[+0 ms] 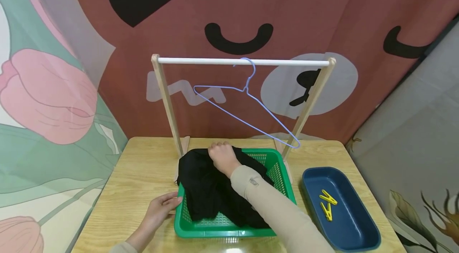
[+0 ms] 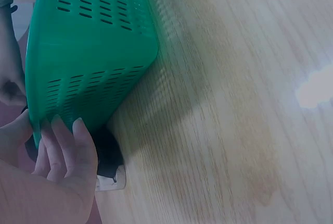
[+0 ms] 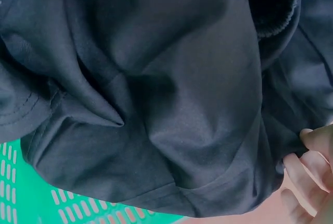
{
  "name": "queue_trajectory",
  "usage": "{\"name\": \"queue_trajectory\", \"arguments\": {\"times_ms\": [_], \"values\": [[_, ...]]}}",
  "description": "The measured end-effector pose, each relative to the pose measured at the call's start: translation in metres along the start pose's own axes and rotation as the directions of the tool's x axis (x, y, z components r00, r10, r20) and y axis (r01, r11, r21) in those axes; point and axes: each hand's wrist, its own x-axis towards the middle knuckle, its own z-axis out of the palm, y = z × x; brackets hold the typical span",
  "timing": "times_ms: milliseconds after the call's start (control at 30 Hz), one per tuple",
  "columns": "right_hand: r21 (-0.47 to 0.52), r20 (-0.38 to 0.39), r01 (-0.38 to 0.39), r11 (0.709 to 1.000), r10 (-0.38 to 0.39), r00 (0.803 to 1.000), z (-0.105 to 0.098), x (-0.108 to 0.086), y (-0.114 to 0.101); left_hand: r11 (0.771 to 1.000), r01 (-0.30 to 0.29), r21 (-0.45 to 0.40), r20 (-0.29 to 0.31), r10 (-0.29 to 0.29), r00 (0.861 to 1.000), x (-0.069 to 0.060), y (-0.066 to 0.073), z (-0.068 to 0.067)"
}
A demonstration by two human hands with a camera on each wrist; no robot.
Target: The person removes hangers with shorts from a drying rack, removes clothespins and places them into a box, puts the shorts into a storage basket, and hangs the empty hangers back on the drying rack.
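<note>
A black cloth garment [image 1: 211,185] lies bunched in a green plastic basket [image 1: 229,234], part of it over the left and back rim. In the right wrist view the garment [image 3: 182,109] shows stitched hems and a gathered, elastic-looking edge at the upper right. My right hand [image 1: 223,158] grips its cloth near the back of the basket. With thumb over the rim and fingers along the outer wall, my left hand [image 1: 160,207] holds the basket's left side. The left wrist view shows those fingers [image 2: 65,140] against the slotted wall.
Behind the basket stands a wooden rack with a white rod [image 1: 201,61]. A blue-violet hanger [image 1: 247,90] hangs from the rod, tilted. To the right, a dark blue tray [image 1: 353,209] contains yellow clips [image 1: 328,205]. Printed cloth surrounds the wooden table [image 1: 122,181].
</note>
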Motion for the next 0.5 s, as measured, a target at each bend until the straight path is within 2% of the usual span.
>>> {"name": "queue_trajectory", "arguments": {"times_ms": [200, 367, 500], "values": [[0.083, -0.090, 0.010, 0.996, -0.003, 0.996, -0.005, -0.008, 0.003, 1.000, 0.008, -0.003, -0.001, -0.008, 1.000, 0.000, -0.002, 0.000], [0.167, -0.190, 0.048, 0.985, -0.015, 0.982, -0.015, -0.019, 0.008, 1.000, 0.022, 0.008, 0.005, -0.022, 1.000, 0.000, 0.000, -0.001], [0.175, -0.245, 0.097, 0.980, -0.052, 0.968, -0.023, -0.030, 0.011, 1.000, 0.026, 0.008, 0.006, -0.026, 1.000, -0.001, 0.002, -0.001]]}}
